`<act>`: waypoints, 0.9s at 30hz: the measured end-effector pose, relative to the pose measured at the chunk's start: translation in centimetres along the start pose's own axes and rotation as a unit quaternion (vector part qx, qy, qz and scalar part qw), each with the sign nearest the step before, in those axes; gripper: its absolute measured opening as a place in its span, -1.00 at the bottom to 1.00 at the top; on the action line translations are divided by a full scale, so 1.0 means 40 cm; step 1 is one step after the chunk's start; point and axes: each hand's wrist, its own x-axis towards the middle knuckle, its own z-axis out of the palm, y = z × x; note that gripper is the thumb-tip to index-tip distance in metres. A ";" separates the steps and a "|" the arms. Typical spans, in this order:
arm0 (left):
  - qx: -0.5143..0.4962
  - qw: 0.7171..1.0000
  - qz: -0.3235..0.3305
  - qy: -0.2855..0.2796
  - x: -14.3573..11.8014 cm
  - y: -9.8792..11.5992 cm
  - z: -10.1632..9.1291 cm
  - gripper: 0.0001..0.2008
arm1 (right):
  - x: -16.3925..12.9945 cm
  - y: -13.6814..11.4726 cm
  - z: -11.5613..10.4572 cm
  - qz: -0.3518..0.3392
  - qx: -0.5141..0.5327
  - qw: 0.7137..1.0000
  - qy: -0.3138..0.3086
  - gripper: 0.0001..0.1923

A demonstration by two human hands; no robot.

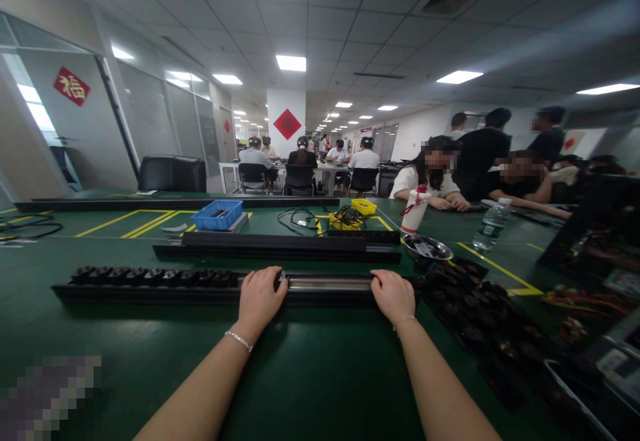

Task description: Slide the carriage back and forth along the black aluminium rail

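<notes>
A long black rail (325,298) with a bright inner channel lies across the table in front of me. Several small black modules (155,276) sit in a row in its left part. My left hand (261,300) curls over the rail just right of that row, thumb and fingers closed; a small dark part shows at its thumb, too hidden to name. My right hand (395,296) grips the rail near its right end, fingers bent over the far edge. Between the hands the channel holds no modules. Loose black modules (490,314) lie heaped right of my right hand.
Beyond the rail lie another black rail (270,246), a blue bin (218,214), a yellow bin (364,208) and cables. A metal bowl (445,252), white tumbler (414,213) and water bottle (493,224) stand right. Open electronics (610,354) crowd the right edge. People sit across the table.
</notes>
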 end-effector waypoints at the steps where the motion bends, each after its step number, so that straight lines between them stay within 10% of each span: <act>1: -0.003 1.000 0.005 -0.005 0.000 0.001 -0.003 -0.65 | 0.000 0.000 0.000 0.000 0.000 1.000 0.000 -0.62; 27: -0.006 1.000 0.018 -0.011 -0.007 -0.010 0.027 -0.59 | 0.000 0.000 0.001 0.004 -0.003 1.000 0.000 -0.62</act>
